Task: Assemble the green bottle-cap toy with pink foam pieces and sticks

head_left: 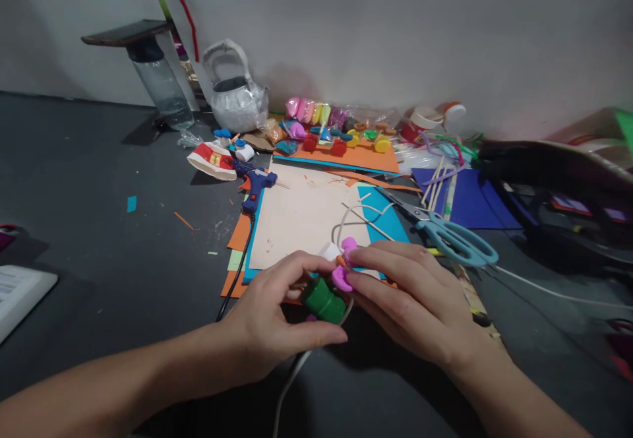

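Note:
Between my hands, above the front edge of the paper stack, is a small craft toy. It has a green ribbed, cylinder-like body (pixel 324 300), a bit of orange, and pink wheel-like pieces (pixel 343 278). My left hand (pixel 277 309) curves around the green body, thumb below and fingers above. The fingertips of my right hand (pixel 415 296) press on the pink pieces from the right. A white part (pixel 329 251) shows just behind them. The underside of the toy is hidden by my fingers. A white cord (pixel 291 388) passes beneath my hands.
A blue glue gun (pixel 254 183) lies left of the cream paper (pixel 306 220). Blue-handled scissors (pixel 457 239) rest at right. Small wheeled pieces (pixel 339 144) stand on orange sheets behind. Further back are a silver kettle-shaped object (pixel 237 103) and a water bottle (pixel 163 85).

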{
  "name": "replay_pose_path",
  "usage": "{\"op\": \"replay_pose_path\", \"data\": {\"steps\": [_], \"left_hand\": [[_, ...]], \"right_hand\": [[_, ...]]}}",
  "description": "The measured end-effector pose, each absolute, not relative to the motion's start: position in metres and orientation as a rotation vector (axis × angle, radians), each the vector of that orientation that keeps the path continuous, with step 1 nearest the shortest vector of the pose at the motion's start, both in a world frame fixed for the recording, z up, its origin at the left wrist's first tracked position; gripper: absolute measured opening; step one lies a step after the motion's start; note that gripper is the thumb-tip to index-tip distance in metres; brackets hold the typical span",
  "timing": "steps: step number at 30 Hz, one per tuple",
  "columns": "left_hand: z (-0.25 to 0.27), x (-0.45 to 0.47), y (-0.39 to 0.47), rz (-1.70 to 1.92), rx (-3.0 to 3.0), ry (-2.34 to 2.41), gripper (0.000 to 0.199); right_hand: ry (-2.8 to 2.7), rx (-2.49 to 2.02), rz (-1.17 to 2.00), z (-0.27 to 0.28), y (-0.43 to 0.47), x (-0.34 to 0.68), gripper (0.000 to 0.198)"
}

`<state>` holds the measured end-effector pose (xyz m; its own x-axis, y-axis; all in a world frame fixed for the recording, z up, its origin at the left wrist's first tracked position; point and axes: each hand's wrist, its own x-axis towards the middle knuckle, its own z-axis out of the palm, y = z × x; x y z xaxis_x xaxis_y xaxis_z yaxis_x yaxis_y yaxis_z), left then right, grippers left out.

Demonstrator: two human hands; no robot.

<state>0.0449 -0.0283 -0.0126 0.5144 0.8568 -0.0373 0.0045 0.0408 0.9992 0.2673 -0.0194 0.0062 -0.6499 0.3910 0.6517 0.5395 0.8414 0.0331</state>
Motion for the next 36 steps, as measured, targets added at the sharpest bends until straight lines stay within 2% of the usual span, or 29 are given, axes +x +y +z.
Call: {"op": "replay_pose_path", "data": {"steps": [9,19,29,36], "left_hand": [[-0.017,0.044,-0.028,0.783,1.439,0.814,0.052],[-0.005,0.045,-0.024,0.742,1.342,0.837,0.052],[-0.008,0.044,-0.023,0.765,1.428,0.840,0.050],[-0.009,0.043,-0.020,0.854,1.662,0.826,0.051]], "right_hand": [[-2.345,-0.691,-0.240,0.008,-0.017,0.265,0.019],[-2.255,-0.798,0.032,0.008,-0.012,0.262,0.022],[-2.316,-0.746,-0.048,0.010,-0.012,0.266,0.028],[-2.299,-0.735,-0.100,0.011,-0.012,0.264,0.023]]}}
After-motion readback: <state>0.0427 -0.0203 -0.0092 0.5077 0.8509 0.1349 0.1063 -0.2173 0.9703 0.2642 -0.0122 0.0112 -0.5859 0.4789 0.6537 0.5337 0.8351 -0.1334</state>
